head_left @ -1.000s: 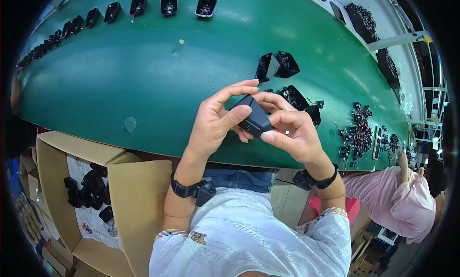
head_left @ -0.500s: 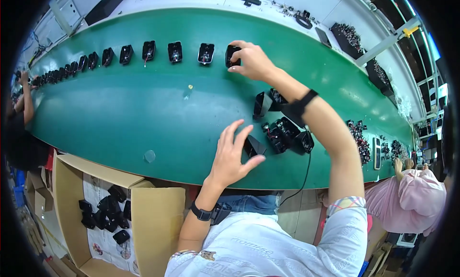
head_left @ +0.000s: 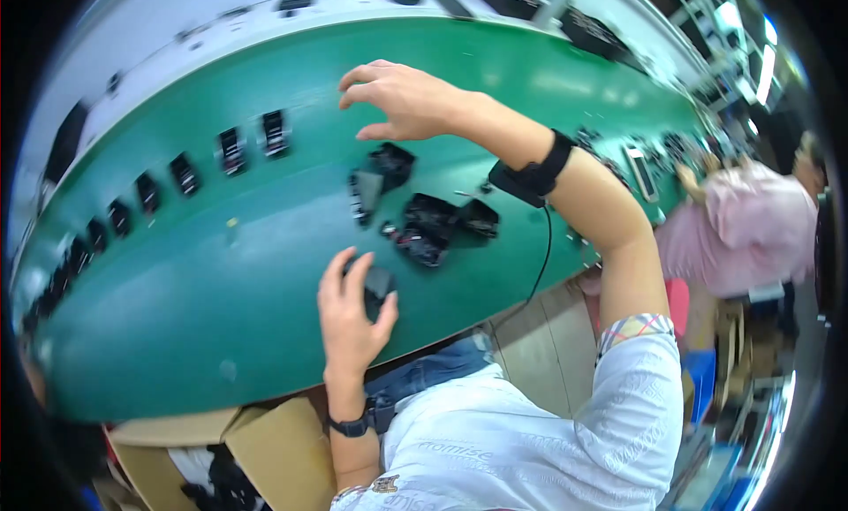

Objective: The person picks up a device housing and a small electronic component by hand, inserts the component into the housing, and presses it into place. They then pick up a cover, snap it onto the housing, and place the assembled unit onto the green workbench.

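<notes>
My right hand [head_left: 402,98] hovers over the far part of the green table, fingers and thumb apart, holding nothing. Just left of it, two black housings [head_left: 274,133] with open tops stand at the near end of a long row. My left hand [head_left: 352,321] is low over the front of the table, fingers spread beside a dark angular housing [head_left: 381,284]; whether it touches the housing I cannot tell. Between my hands lies a cluster of black housings [head_left: 428,228] with small parts and wires, next to a tilted one with a grey face [head_left: 369,193].
An open cardboard box [head_left: 281,449] with black parts inside stands below the front edge. A black cable [head_left: 546,264] hangs from the device at my right wrist. A person in pink [head_left: 738,206] sits at the right, near loose parts and a white-framed device [head_left: 641,174].
The view has turned, so the table's contents sit differently in it. My right hand has let go of the housing at the row's end and come away from it. My left hand stays open.
</notes>
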`<move>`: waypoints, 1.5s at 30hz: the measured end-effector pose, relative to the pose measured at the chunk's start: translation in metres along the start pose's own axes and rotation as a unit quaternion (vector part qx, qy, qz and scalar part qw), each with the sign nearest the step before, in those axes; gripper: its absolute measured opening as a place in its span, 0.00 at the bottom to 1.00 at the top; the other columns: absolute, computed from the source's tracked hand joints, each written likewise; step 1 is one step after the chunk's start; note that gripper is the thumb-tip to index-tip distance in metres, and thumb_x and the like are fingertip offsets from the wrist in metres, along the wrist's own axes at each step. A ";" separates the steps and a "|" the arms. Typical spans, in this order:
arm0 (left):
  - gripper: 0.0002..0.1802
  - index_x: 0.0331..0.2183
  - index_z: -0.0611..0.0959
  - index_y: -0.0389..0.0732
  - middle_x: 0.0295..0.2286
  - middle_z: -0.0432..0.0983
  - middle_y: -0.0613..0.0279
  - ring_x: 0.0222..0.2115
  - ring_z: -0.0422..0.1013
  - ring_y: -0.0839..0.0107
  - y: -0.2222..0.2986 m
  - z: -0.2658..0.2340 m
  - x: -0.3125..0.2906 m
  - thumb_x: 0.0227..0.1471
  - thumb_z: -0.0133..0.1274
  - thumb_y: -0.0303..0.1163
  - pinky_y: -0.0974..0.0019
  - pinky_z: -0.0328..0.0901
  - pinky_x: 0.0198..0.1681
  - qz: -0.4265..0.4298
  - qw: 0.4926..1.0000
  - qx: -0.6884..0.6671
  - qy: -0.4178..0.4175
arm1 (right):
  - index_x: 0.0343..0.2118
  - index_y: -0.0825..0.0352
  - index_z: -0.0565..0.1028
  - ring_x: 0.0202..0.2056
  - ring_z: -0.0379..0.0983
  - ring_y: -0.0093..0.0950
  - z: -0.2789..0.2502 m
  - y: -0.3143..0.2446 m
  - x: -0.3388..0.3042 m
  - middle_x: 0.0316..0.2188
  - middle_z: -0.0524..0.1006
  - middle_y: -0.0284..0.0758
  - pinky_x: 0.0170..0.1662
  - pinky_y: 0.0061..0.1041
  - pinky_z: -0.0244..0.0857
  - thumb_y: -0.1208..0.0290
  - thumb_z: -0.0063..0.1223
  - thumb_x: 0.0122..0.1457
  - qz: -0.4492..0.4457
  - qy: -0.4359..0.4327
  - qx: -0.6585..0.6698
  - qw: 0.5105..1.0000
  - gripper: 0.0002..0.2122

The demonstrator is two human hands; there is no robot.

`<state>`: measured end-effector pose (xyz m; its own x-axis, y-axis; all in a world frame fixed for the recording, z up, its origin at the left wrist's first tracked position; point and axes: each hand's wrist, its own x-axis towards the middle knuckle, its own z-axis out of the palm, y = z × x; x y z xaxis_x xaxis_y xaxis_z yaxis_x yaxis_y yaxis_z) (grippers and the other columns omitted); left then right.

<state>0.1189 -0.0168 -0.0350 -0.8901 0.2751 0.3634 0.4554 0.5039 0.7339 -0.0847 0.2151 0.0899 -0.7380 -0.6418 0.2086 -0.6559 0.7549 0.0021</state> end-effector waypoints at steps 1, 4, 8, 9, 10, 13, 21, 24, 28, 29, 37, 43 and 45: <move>0.34 0.54 0.77 0.39 0.56 0.68 0.46 0.55 0.67 0.45 0.005 -0.002 0.000 0.42 0.65 0.27 0.49 0.63 0.59 -0.005 1.000 -0.017 0.000 | 0.50 0.63 0.77 0.59 0.67 0.43 -0.021 0.011 -0.029 0.57 0.72 0.40 0.62 0.41 0.63 0.59 0.67 0.55 0.010 -0.050 0.008 0.999 0.21; 0.37 0.56 0.75 0.39 0.57 0.69 0.49 0.57 0.67 0.47 0.011 -0.003 0.001 0.40 0.63 0.20 0.53 0.63 0.61 0.010 0.999 -0.033 0.003 | 0.48 0.62 0.78 0.51 0.74 0.41 -0.056 0.054 -0.124 0.47 0.79 0.39 0.56 0.39 0.67 0.60 0.65 0.56 0.103 -0.108 -0.002 0.989 0.18; 0.43 0.58 0.72 0.38 0.55 0.71 0.49 0.54 0.68 0.47 0.008 -0.001 -0.001 0.37 0.67 0.24 0.51 0.64 0.58 0.034 0.999 -0.021 -0.003 | 0.41 0.64 0.81 0.39 0.80 0.37 -0.075 0.078 -0.237 0.36 0.82 0.38 0.43 0.38 0.74 0.61 0.68 0.52 0.267 -0.242 0.037 0.932 0.17; 0.46 0.60 0.70 0.38 0.55 0.71 0.50 0.53 0.68 0.49 0.008 0.001 -0.003 0.36 0.69 0.25 0.52 0.64 0.57 0.031 0.999 -0.021 -0.006 | 0.39 0.65 0.82 0.37 0.81 0.36 -0.071 0.069 -0.254 0.35 0.82 0.38 0.41 0.37 0.74 0.61 0.69 0.50 0.303 -0.263 0.071 0.913 0.16; 0.46 0.60 0.70 0.38 0.55 0.71 0.50 0.53 0.68 0.49 0.010 -0.002 -0.004 0.36 0.69 0.25 0.52 0.64 0.57 0.031 0.999 -0.018 -0.005 | 0.38 0.64 0.82 0.38 0.81 0.36 -0.062 0.058 -0.263 0.35 0.83 0.37 0.42 0.36 0.74 0.62 0.70 0.49 0.313 -0.253 0.087 0.911 0.16; 0.55 0.62 0.65 0.38 0.54 0.73 0.53 0.52 0.69 0.53 0.010 0.003 -0.006 0.33 0.75 0.30 0.53 0.64 0.57 -0.010 0.998 -0.067 -0.001 | 0.36 0.61 0.83 0.41 0.80 0.37 -0.030 0.032 -0.283 0.33 0.82 0.35 0.44 0.37 0.73 0.65 0.69 0.48 0.335 -0.248 -0.003 0.909 0.12; 0.46 0.56 0.74 0.37 0.51 0.72 0.49 0.51 0.70 0.52 0.014 0.001 -0.003 0.32 0.74 0.30 0.56 0.66 0.55 -0.046 0.998 -0.035 -0.017 | 0.33 0.62 0.79 0.43 0.76 0.40 -0.004 0.036 -0.265 0.36 0.79 0.35 0.46 0.38 0.72 0.71 0.63 0.53 0.284 -0.223 -0.008 0.932 0.05; 0.42 0.53 0.78 0.37 0.51 0.70 0.48 0.51 0.70 0.52 0.017 0.002 -0.004 0.31 0.74 0.29 0.56 0.66 0.55 -0.036 0.999 -0.006 -0.022 | 0.41 0.62 0.76 0.46 0.75 0.42 0.001 0.021 -0.239 0.40 0.77 0.37 0.48 0.40 0.71 0.69 0.63 0.56 0.244 -0.104 0.022 0.964 0.11; 0.43 0.54 0.77 0.37 0.51 0.69 0.46 0.49 0.70 0.51 0.013 0.004 -0.006 0.31 0.73 0.29 0.55 0.68 0.53 0.009 1.000 -0.001 0.011 | 0.42 0.63 0.76 0.45 0.76 0.44 0.016 0.004 -0.205 0.40 0.78 0.38 0.47 0.41 0.72 0.71 0.63 0.55 0.187 -0.075 0.040 0.979 0.12; 0.43 0.54 0.77 0.37 0.51 0.69 0.46 0.49 0.70 0.51 0.011 0.006 -0.006 0.31 0.73 0.29 0.55 0.68 0.53 0.010 1.000 0.002 0.011 | 0.41 0.64 0.77 0.43 0.77 0.45 0.023 0.008 -0.200 0.38 0.79 0.39 0.45 0.41 0.72 0.73 0.63 0.54 0.209 -0.125 0.016 0.970 0.11; 0.57 0.65 0.61 0.39 0.57 0.66 0.51 0.49 0.72 0.61 0.001 0.010 -0.015 0.35 0.72 0.25 0.63 0.70 0.51 -0.037 0.943 -0.330 -0.011 | 0.41 0.70 0.77 0.41 0.82 0.31 0.003 -0.012 -0.205 0.40 0.84 0.42 0.45 0.28 0.75 0.78 0.59 0.59 0.293 0.014 0.339 0.894 0.09; 0.57 0.63 0.61 0.36 0.59 0.64 0.49 0.50 0.73 0.60 0.030 0.016 -0.009 0.33 0.73 0.21 0.61 0.72 0.51 -0.081 0.876 -0.475 -0.038 | 0.41 0.76 0.77 0.47 0.80 0.34 0.008 -0.103 -0.208 0.45 0.81 0.52 0.49 0.29 0.74 0.84 0.59 0.60 0.243 0.192 0.654 0.691 0.08; 0.57 0.63 0.62 0.36 0.60 0.64 0.48 0.52 0.71 0.65 0.034 0.017 -0.005 0.32 0.74 0.19 0.62 0.70 0.54 -0.059 0.893 -0.445 -0.036 | 0.35 0.76 0.80 0.45 0.79 0.33 0.012 -0.129 -0.201 0.44 0.81 0.51 0.49 0.29 0.73 0.84 0.61 0.56 0.238 0.219 0.643 0.695 0.04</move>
<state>0.1396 0.0130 -0.0217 -0.9130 0.3308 0.2389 0.1350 -0.3077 0.9419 0.1462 0.2453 0.0355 -0.9852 -0.0461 0.1651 -0.1624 -0.0571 -0.9851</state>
